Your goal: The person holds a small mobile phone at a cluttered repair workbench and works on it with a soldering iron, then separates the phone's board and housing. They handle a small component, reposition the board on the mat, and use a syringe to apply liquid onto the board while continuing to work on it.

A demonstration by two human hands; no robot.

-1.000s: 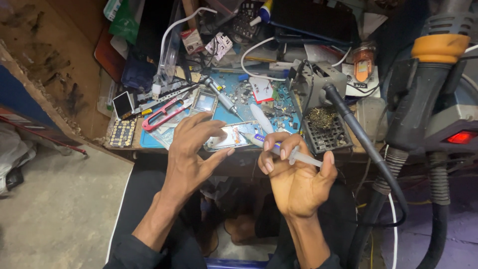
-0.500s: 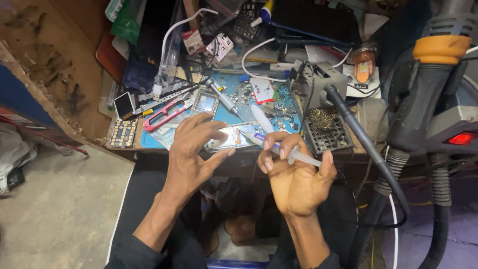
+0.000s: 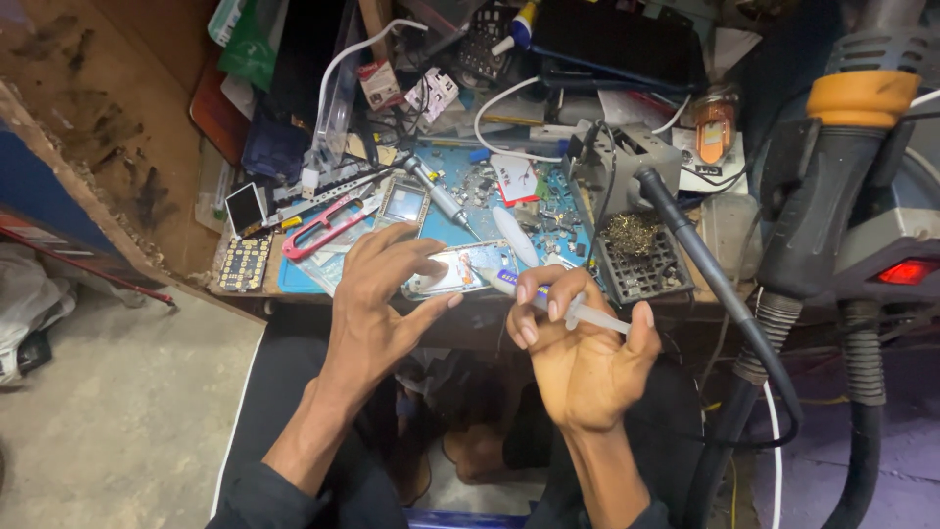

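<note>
My right hand [image 3: 587,367] has its grip closed round a syringe-type dispenser [image 3: 568,306], thumb on the plunger end, two fingers curled over the barrel; long axis runs from the plunger at lower right up-left to the nozzle, which points at the phone board [image 3: 452,271] and sits just right of its near edge. My left hand [image 3: 382,304] holds nothing fully, fingers spread, thumb and fingertips pinching the board's left end, which lies flat on the blue mat [image 3: 460,220] at the front edge of the worktop [image 3: 304,279]. The board's long axis runs left-right, slightly tilted up to the right. The left hand is the one touching the board; the dispenser tip is just beside it, can't tell if it touches. Left of the board: red-handled cutters [image 3: 318,227]. Behind it: a screwdriver [image 3: 438,196] lying diagonally. Right of it: the brass-wool tip cleaner [image 3: 634,235] and a black hose [image 3: 715,284]
</note>
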